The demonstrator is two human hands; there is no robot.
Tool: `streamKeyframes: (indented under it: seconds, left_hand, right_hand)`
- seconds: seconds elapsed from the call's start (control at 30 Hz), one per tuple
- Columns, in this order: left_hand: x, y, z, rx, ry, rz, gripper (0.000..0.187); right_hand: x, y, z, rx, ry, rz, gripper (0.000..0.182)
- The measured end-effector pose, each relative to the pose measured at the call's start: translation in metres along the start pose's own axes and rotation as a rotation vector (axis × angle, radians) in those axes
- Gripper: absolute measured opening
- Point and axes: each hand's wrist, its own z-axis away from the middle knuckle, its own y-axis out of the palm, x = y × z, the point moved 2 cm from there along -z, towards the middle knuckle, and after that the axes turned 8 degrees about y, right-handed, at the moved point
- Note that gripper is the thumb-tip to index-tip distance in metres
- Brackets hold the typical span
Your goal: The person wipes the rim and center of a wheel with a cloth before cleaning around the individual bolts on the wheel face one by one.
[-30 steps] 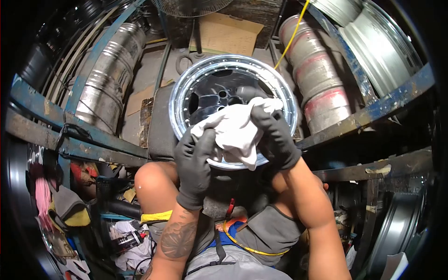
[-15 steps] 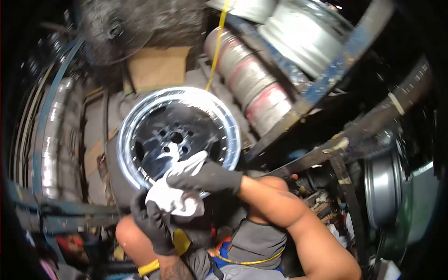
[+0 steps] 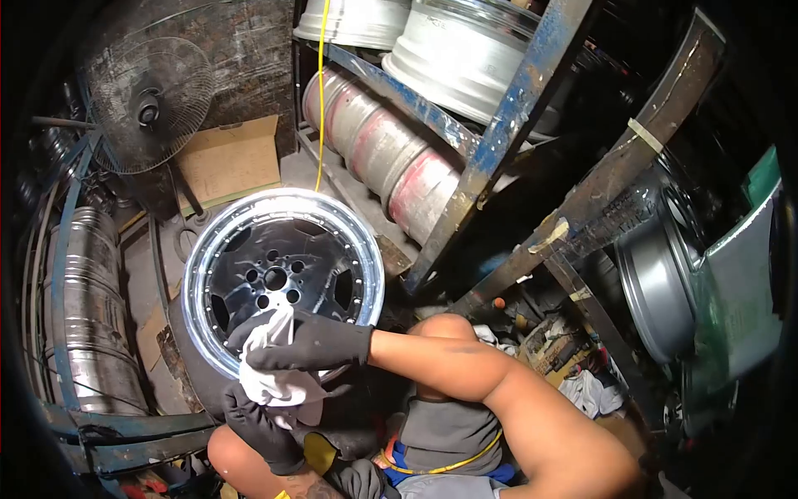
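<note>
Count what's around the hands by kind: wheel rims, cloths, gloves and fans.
Wheel rims: 1 black-centred rim with a polished lip at the hands
White cloths: 1
Grey gloves: 2, on the left hand and the right hand
Fans: 1
Total: 5

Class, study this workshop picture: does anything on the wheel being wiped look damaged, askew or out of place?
Nothing stands out. The wheel shows an unbroken shiny rim, and the right hand and left hand both hold the white cloth at its lower edge.
</note>
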Motion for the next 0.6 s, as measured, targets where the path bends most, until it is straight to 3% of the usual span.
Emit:
streamKeyframes:
  seconds: [0.07,0.1,0.17,0.33,0.43,0.57,0.6]
  left_hand:
    - [0.012,0.001,0.008,0.001,0.090,-0.175,0.079]
    - [0.009,0.000,0.006,0.045,0.044,-0.209,0.074]
    - [0.015,0.004,0.008,0.032,-0.036,-0.091,0.071]
    - [0.022,0.006,0.005,0.056,-0.169,0.119,0.064]
    - [0.027,0.011,0.001,0.005,-0.239,0.271,0.055]
    - [0.002,0.014,-0.018,-0.041,-0.156,0.257,0.049]
    - [-0.007,0.011,-0.021,-0.022,-0.096,0.186,0.048]
  right_hand:
    - [-0.001,0.000,0.002,0.144,0.040,-0.080,0.035]
    - [-0.004,-0.003,0.001,0.201,0.032,0.014,0.032]
    - [-0.034,-0.005,-0.006,0.131,0.010,0.262,0.030]
    - [0.000,-0.016,0.000,0.119,0.321,0.297,0.032]
    - [0.003,-0.022,0.001,0.097,0.273,0.197,0.031]
    - [-0.014,-0.022,0.001,0.087,0.257,0.253,0.029]
    - [-0.030,-0.025,0.004,0.116,0.079,0.411,0.033]
